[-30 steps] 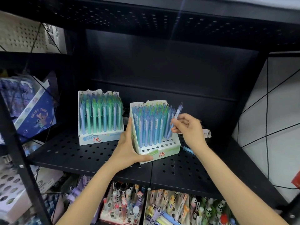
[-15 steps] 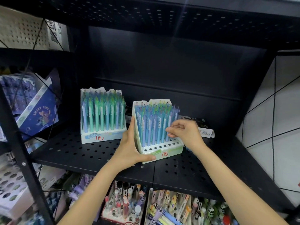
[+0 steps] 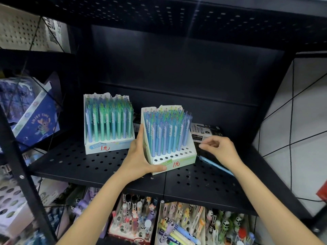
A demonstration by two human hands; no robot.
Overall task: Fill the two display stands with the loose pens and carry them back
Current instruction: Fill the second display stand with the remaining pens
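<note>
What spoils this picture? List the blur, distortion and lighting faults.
Head view: wide-angle bending bows the shelf frame and the tiled wall's lines; the shelf's back panel is dark, nearly detailless; a faint light streak crosses the upper shelf; the left edge's blue box and the novelty pens below are soft; the two stands and both hands read sharp.
</note>
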